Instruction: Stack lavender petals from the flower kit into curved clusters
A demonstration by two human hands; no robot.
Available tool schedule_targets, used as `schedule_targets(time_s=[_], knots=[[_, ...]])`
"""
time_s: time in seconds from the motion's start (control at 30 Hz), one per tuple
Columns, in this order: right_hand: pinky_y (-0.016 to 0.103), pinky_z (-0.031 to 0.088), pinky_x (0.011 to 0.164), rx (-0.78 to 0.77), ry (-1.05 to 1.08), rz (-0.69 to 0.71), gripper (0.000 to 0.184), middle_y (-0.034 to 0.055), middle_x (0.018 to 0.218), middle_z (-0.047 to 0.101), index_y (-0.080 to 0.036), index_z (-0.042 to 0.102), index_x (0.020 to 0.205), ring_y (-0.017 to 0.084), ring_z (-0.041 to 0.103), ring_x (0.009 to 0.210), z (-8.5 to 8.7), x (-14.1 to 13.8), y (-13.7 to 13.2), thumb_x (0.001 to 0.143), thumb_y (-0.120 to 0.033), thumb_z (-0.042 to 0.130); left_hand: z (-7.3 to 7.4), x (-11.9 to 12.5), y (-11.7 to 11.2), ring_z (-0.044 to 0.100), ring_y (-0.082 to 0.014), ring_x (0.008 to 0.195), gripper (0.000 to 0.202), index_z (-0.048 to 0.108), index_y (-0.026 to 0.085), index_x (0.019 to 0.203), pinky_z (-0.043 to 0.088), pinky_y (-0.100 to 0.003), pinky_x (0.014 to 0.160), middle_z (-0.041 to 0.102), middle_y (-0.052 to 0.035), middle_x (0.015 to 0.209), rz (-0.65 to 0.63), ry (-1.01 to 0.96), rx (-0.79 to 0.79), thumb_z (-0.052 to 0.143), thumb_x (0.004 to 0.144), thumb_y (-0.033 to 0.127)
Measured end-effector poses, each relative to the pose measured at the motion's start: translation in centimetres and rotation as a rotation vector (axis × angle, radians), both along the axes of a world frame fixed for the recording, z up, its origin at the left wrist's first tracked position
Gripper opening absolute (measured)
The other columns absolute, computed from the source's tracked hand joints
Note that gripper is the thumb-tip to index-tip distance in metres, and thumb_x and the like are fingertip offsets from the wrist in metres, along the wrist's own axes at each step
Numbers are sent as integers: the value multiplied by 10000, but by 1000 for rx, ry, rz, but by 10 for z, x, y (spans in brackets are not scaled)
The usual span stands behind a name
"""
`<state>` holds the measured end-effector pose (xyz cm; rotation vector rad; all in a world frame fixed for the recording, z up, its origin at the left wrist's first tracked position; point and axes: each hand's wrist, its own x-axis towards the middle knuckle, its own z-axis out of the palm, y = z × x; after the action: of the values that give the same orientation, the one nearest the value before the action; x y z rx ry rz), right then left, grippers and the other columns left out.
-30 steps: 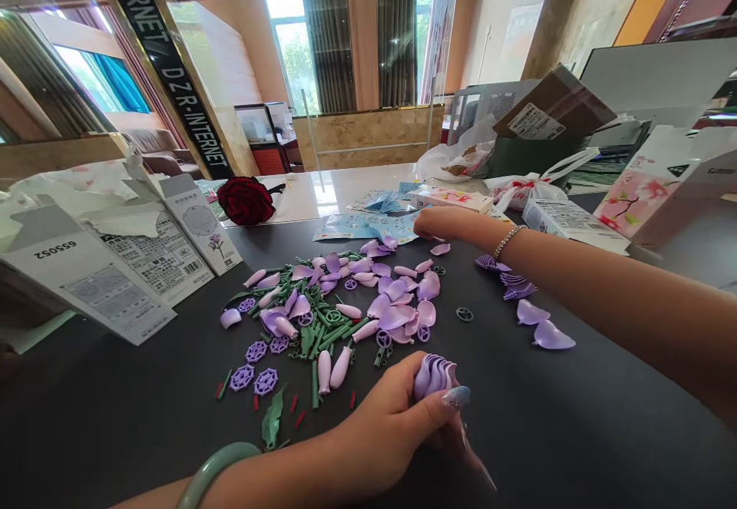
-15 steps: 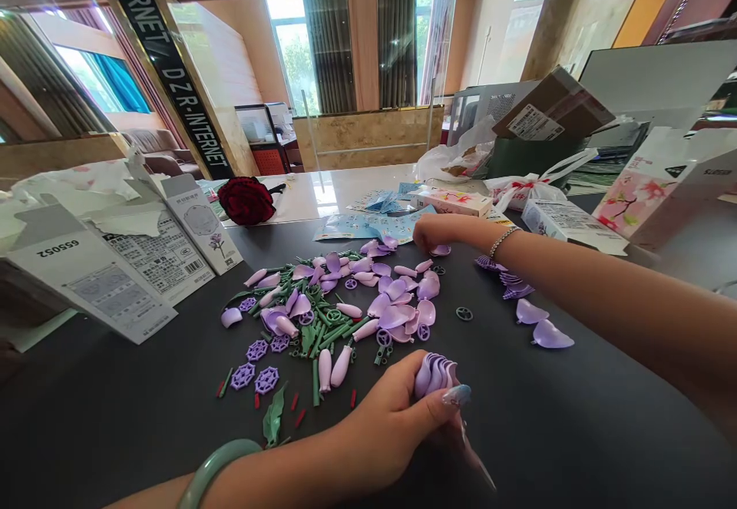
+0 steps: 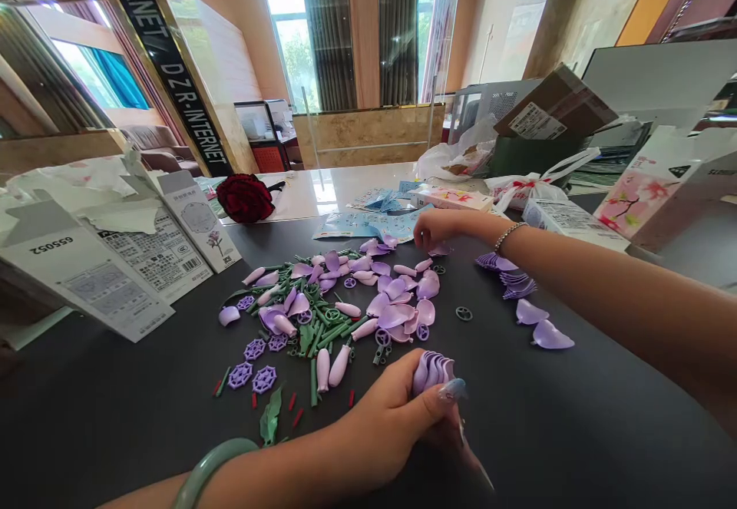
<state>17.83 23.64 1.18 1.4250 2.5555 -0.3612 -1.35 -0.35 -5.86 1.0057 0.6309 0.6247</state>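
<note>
The left hand sits just in front of the pile of lilac and green flower parts, wrist low and fingers curled. Its thumb and fingers pinch a fanned stack of lilac petals, held firmly. A jade bangle circles that wrist.

The right arm stretches across from the side, and the right hand hangs over the pile's far edge, knuckles up and fingers bent downward. Its fingertips are right at a small lilac petal, but whether they have hold of it, I cannot tell. A beaded silver bracelet sits on that wrist.

The pile lies on a dark desk. Just beside it, toward the right arm, are two loose petals, ribbed purple pieces and a small dark wheel. Beyond the pile are blue plastic sachets, and to its left are printed cardboard box flaps and a dark red rose.
</note>
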Motion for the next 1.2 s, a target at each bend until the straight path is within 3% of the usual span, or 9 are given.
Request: schedule_targets(time_s=[0.27, 0.6, 0.9, 1.2], knots=[[285, 477, 705, -9, -20, 13, 312, 91, 893, 744, -128, 734, 955, 203, 666, 822, 2, 0, 0, 697, -53, 576, -6, 1, 2, 639, -141, 558, 559, 495, 155, 808, 504, -306, 634, 559, 41, 655, 22, -35, -19, 748, 651, 628], [295, 421, 688, 55, -108, 60, 351, 65, 917, 700, -143, 692, 918, 191, 595, 799, 2, -8, -5, 605, -11, 603, -5, 1, 1, 640, -137, 569, 539, 493, 154, 787, 499, -302, 639, 560, 37, 650, 29, -31, -27, 740, 669, 618], [338, 420, 677, 70, -140, 38, 280, 91, 895, 700, -189, 721, 838, 232, 587, 807, -6, -12, -16, 626, -27, 637, -4, 2, 0, 644, -135, 556, 538, 476, 158, 793, 520, -316, 643, 561, 49, 650, 29, -54, -46, 753, 665, 601], [295, 421, 681, 70, -109, 28, 380, 88, 944, 713, -150, 706, 1005, 199, 601, 815, -1, -2, -21, 671, -18, 581, -3, 1, 0, 629, -123, 562, 549, 475, 159, 824, 510, -316, 642, 559, 46, 684, 44, -25, -34, 749, 664, 607]])
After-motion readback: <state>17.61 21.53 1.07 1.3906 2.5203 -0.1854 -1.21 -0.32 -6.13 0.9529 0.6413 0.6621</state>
